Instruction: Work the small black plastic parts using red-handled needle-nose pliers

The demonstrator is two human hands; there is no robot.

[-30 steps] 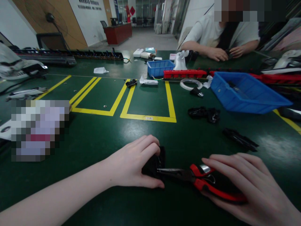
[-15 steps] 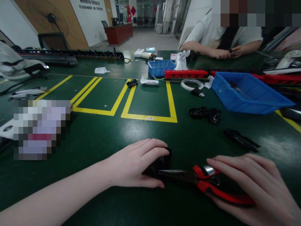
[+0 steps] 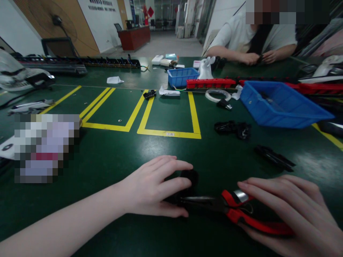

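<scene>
My left hand is curled around a small black part low on the green table, its fingers and thumb on either side. Much of that part is hidden under the fingers, and its kind is unclear. In my right hand is a pair of red-handled needle-nose pliers, gripped by the handles. The long dark jaws point left, and their tips reach the black part between my left fingers and thumb. Whether the jaws pinch it I cannot tell. To the right lie a black plastic piece and several-lobed black pieces.
Yellow tape marks boxes on the table. A large blue bin stands right, a smaller blue bin further back. A tape roll lies between them. A blurred-out box sits left. Across the table sits another person.
My left fingers have shifted slightly on the black part, which looks turned a little. The pliers and my right hand have moved slightly right and down.
</scene>
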